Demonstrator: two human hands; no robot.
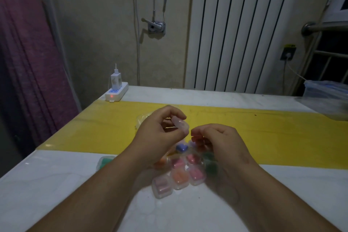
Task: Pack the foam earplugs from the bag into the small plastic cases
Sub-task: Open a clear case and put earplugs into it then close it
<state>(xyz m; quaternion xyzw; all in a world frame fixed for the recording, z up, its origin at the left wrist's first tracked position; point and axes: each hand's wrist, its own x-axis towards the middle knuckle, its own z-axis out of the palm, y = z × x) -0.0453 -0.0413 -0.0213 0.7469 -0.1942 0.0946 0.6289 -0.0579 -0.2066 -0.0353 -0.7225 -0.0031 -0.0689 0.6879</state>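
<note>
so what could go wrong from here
1. The case is only pinched in the left hand. It may slip when the right hand pushes the red earplugs in.
2. A dropped earplug could land among the filled cases right below and be hard to spot in this dim light.

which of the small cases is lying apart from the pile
The green-filled case, alone on the white tabletop just left of the left forearm. The other cases on the table crowd together between the two arms.
</note>
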